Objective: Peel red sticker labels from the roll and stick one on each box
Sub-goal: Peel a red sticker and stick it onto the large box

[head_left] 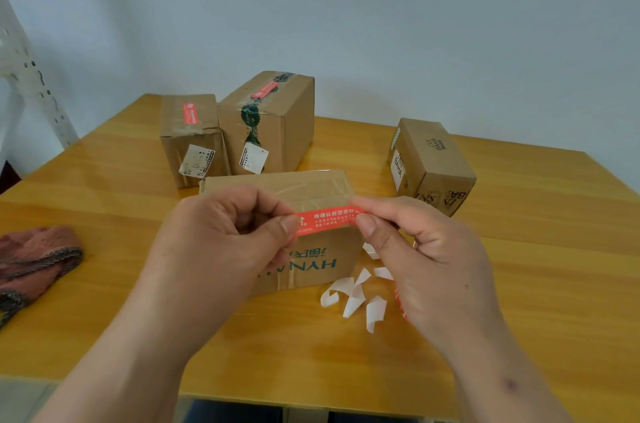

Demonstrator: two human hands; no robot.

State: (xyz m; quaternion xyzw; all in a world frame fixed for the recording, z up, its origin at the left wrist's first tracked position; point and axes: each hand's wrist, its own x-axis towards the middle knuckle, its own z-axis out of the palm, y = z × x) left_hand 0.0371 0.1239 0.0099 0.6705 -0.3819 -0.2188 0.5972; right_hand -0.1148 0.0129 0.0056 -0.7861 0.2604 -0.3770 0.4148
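We hold a red sticker (327,221) stretched flat between both hands, just above the near top edge of the nearest box (304,232). Our left hand (221,242) pinches its left end with thumb and curled fingers; our right hand (422,249) pinches the right end the same way. The sticker has white Chinese writing. The front of this box shows "HYNA" in teal letters, upside down to us. Just right of it, curled white backing strips (353,298) lie on the wooden table (519,284), and a bit of red shows beside our right palm. Far left, two boxes touch: a small box (190,142) and a tall box (270,125), each with a red sticker on top. Far right, well apart, one box (433,166) reads "BAHA". There is open table between the boxes. A reddish cloth (34,260) lies at the left edge.
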